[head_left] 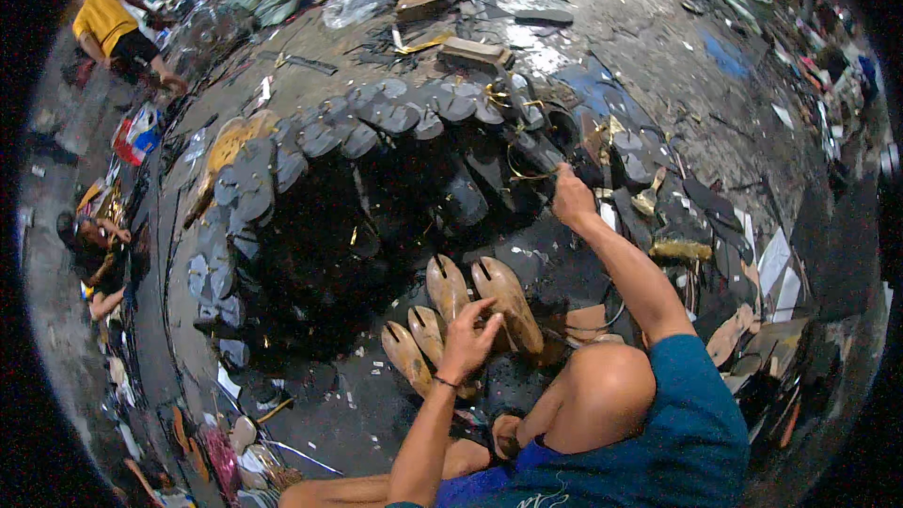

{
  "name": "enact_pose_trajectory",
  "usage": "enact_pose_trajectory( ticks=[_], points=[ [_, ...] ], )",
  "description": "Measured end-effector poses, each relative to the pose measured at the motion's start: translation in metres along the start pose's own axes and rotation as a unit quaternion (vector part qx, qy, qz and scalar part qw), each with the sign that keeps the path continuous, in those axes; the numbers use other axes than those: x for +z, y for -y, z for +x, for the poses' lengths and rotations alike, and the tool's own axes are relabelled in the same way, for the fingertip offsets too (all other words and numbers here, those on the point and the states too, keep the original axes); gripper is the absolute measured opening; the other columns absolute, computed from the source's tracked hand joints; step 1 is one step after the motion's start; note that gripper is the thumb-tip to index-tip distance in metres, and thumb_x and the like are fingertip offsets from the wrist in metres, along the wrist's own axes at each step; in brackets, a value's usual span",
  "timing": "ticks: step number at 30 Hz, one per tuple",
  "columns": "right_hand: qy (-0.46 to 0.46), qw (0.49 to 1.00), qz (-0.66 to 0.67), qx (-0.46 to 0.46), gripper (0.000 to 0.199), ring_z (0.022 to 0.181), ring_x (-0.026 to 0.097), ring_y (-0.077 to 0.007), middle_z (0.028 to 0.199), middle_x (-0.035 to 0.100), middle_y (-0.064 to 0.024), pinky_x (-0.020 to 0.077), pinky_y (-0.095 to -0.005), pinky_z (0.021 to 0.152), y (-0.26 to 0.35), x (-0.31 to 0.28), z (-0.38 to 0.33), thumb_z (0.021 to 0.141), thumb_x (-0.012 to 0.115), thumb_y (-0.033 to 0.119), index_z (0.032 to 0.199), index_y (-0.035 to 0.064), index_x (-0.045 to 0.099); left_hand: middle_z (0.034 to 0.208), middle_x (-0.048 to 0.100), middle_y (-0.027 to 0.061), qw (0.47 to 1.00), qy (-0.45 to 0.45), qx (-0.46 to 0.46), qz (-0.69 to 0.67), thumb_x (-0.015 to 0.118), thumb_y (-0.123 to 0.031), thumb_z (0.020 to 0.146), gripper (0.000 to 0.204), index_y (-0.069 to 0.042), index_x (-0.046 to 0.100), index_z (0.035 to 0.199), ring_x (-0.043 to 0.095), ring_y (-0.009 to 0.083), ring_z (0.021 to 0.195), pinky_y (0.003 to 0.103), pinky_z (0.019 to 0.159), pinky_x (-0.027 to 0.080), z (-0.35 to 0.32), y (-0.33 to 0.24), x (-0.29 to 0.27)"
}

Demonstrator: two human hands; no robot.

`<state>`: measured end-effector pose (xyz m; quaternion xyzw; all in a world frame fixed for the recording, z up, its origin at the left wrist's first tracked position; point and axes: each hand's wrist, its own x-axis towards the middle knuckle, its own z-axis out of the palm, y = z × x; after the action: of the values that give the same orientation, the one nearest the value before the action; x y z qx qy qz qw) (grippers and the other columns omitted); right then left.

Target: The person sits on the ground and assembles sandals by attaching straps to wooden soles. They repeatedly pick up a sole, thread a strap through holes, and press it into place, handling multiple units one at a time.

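Observation:
My left hand (467,339) hovers over a group of wooden shoe lasts, thumb and fingers apart with nothing seen between them. The largest last (508,301) lies beside its fingertips, and another last (444,280) points away from me. Two smaller lasts (404,357) lie to the left; each last has a dark slit at its toe. Farther off, my right hand (572,199) is closed on the near end of a dark grey sandal sole (540,150). That sole lies at the right end of a curved row of grey soles (320,138).
Dark sandal pieces (461,193) fill the inside of the row. A wooden-backed brush (475,52) lies beyond it, and a yellowish brush (681,251) to the right among scraps. Two people sit at the left, one in a yellow shirt (105,19). My bare knee (607,381) is close by.

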<state>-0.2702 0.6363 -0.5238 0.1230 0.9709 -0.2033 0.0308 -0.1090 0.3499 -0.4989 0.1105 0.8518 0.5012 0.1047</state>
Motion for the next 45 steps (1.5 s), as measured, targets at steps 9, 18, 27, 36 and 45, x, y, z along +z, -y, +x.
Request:
enact_pose_trajectory(
  ticks=[9, 18, 27, 36, 45],
  points=[
    [0.397, 0.766, 0.473, -0.179, 0.058, 0.112, 0.055, -0.0204, 0.119, 0.057, -0.0117, 0.0475, -0.0359, 0.095, 0.073, -0.148, -0.172, 0.084, 0.063, -0.003, 0.134, 0.0059, 0.034, 0.099, 0.066, 0.0067, 0.85, -0.226, -0.05, -0.473, 0.07, -0.01, 0.085, 0.05, 0.001, 0.047, 0.128, 0.064, 0.0144, 0.091, 0.028, 0.083, 0.05, -0.015, -0.129, -0.072],
    [0.291, 0.804, 0.432, -0.288, 0.057, 0.119, 0.052, -0.0245, 0.126, 0.054, -0.0137, 0.0428, -0.0366, 0.101, 0.118, -0.163, -0.326, 0.08, 0.067, 0.002, 0.132, 0.0041, 0.044, 0.107, 0.065, 0.0061, 0.966, -0.14, 0.029, -0.217, 0.075, -0.003, 0.074, 0.054, -0.005, 0.056, 0.125, 0.061, 0.0139, 0.096, 0.028, 0.087, 0.048, -0.18, -0.164, -0.117],
    [0.379, 0.727, 0.396, -0.413, 0.065, 0.115, 0.057, -0.0323, 0.126, 0.056, -0.0168, 0.0483, -0.0382, 0.095, 0.122, -0.136, -0.425, 0.071, 0.078, 0.008, 0.13, 0.0042, 0.051, 0.114, 0.064, 0.0113, 0.949, -0.021, -0.052, -0.311, 0.076, -0.01, 0.074, 0.054, -0.002, 0.055, 0.124, 0.064, 0.0217, 0.102, 0.033, 0.09, 0.049, -0.332, -0.153, -0.088],
    [0.294, 0.771, 0.336, -0.454, 0.06, 0.104, 0.061, -0.0307, 0.116, 0.058, -0.0136, 0.0528, -0.0369, 0.087, 0.13, -0.121, -0.441, 0.065, 0.08, 0.008, 0.121, 0.0142, 0.061, 0.113, 0.065, 0.0145, 0.992, -0.007, -0.005, -0.122, 0.071, -0.008, 0.076, 0.041, -0.001, 0.061, 0.114, 0.064, 0.0299, 0.104, 0.037, 0.092, 0.05, -0.344, -0.152, -0.107],
    [0.433, 0.718, 0.387, -0.384, 0.037, 0.111, 0.056, -0.033, 0.114, 0.057, -0.015, 0.0445, -0.0414, 0.096, 0.131, -0.09, -0.429, 0.074, 0.076, 0.015, 0.105, 0.0054, 0.059, 0.109, 0.068, 0.0141, 0.982, -0.063, -0.055, -0.17, 0.071, -0.006, 0.075, 0.031, -0.001, 0.067, 0.105, 0.065, 0.0273, 0.104, 0.036, 0.092, 0.05, -0.349, -0.135, -0.097]
  ],
)
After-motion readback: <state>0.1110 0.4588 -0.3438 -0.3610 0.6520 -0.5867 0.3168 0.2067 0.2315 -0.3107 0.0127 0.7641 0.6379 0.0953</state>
